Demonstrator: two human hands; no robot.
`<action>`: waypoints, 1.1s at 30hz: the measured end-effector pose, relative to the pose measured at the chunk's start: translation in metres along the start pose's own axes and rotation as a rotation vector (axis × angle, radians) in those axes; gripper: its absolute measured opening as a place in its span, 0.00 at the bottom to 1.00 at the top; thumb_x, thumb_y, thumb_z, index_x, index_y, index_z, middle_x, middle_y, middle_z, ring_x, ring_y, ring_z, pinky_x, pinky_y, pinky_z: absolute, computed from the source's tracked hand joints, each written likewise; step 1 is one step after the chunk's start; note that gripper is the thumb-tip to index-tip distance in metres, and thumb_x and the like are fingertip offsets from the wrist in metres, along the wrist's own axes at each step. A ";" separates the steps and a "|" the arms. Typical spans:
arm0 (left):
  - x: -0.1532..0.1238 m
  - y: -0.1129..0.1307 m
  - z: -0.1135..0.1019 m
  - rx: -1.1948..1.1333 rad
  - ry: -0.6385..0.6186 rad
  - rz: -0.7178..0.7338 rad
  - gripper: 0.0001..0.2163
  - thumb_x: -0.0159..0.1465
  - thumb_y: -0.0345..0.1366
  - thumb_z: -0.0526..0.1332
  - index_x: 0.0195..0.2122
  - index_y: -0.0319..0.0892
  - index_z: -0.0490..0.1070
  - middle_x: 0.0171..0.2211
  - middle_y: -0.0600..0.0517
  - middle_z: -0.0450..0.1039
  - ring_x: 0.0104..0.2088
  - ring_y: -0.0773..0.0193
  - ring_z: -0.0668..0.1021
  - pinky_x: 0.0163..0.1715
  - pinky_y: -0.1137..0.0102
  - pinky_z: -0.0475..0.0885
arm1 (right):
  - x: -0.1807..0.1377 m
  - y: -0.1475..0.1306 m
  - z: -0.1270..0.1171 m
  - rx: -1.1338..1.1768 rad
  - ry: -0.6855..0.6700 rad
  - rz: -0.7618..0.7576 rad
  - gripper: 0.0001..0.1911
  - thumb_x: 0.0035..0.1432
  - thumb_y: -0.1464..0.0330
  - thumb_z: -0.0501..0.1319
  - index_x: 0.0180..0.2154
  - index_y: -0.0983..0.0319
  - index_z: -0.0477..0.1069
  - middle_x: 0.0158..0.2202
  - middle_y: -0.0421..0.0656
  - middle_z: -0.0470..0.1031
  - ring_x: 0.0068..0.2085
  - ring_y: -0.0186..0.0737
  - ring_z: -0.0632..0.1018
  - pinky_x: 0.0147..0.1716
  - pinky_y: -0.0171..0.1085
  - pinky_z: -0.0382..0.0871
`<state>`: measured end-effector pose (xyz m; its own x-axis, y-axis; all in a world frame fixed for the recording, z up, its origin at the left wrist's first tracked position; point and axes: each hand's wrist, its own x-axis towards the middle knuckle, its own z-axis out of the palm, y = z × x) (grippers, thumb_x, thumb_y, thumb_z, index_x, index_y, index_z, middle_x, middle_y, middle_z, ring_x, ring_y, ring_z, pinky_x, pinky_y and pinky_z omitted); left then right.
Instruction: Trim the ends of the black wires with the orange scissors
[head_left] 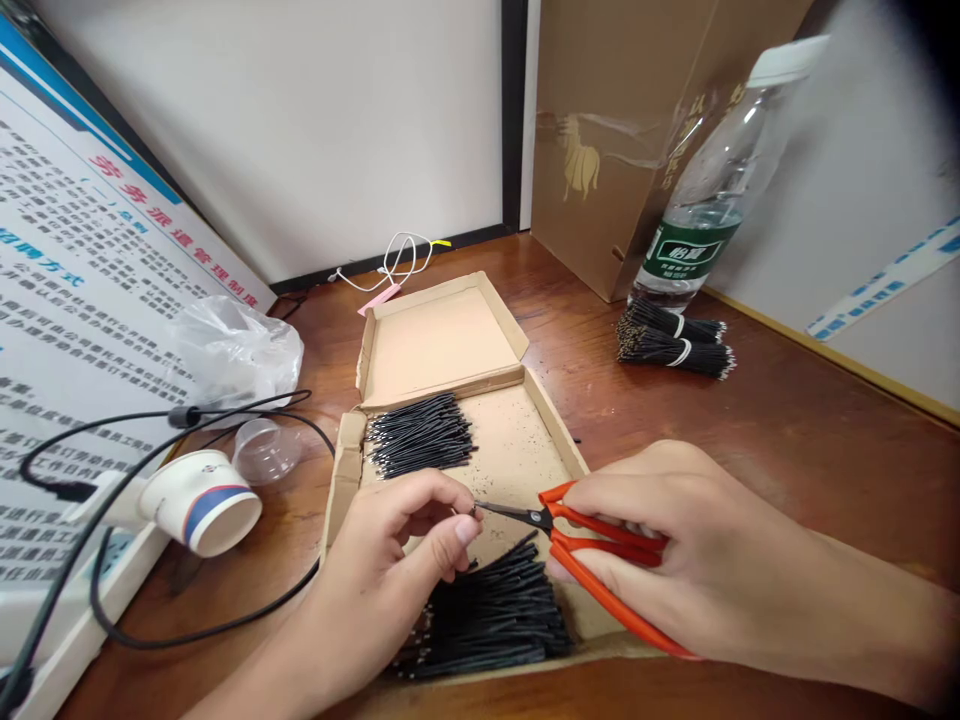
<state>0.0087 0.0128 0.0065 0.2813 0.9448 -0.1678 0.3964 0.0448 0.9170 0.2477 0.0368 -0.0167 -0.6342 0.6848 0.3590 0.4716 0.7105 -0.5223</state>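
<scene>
My left hand is pinched, thumb and forefinger closed on a small dark piece, mostly hidden by my fingers, so I can't make out what it is. My right hand is curled around the orange handles of the scissors; their narrow blades reach my left fingertips, and I can't tell if they touch. Below, the open cardboard box holds two piles of black wires: the far pile mostly in view, the near pile partly covered by my left hand. Farther out on the table, two banded wire bundles lie by a plastic bottle. Left, a paper cup lies tipped near a black cable cut off at the edge.
</scene>
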 end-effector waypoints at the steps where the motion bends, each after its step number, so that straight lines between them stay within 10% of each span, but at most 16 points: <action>1: 0.000 -0.001 0.000 0.005 -0.003 0.006 0.08 0.69 0.37 0.61 0.35 0.40 0.73 0.26 0.54 0.73 0.27 0.67 0.75 0.27 0.76 0.71 | 0.000 0.000 0.000 0.004 -0.004 -0.004 0.19 0.61 0.70 0.59 0.21 0.60 0.54 0.18 0.31 0.50 0.20 0.29 0.52 0.21 0.35 0.47; 33: 0.001 0.002 -0.001 0.099 0.012 0.127 0.09 0.70 0.33 0.59 0.33 0.41 0.76 0.27 0.54 0.71 0.28 0.69 0.72 0.26 0.77 0.65 | 0.002 -0.002 -0.002 -0.018 -0.013 -0.033 0.18 0.62 0.71 0.58 0.21 0.61 0.58 0.16 0.32 0.59 0.18 0.28 0.59 0.22 0.39 0.47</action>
<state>0.0089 0.0144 0.0089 0.3246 0.9446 -0.0484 0.4423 -0.1064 0.8905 0.2465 0.0370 -0.0133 -0.6576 0.6587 0.3656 0.4611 0.7357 -0.4961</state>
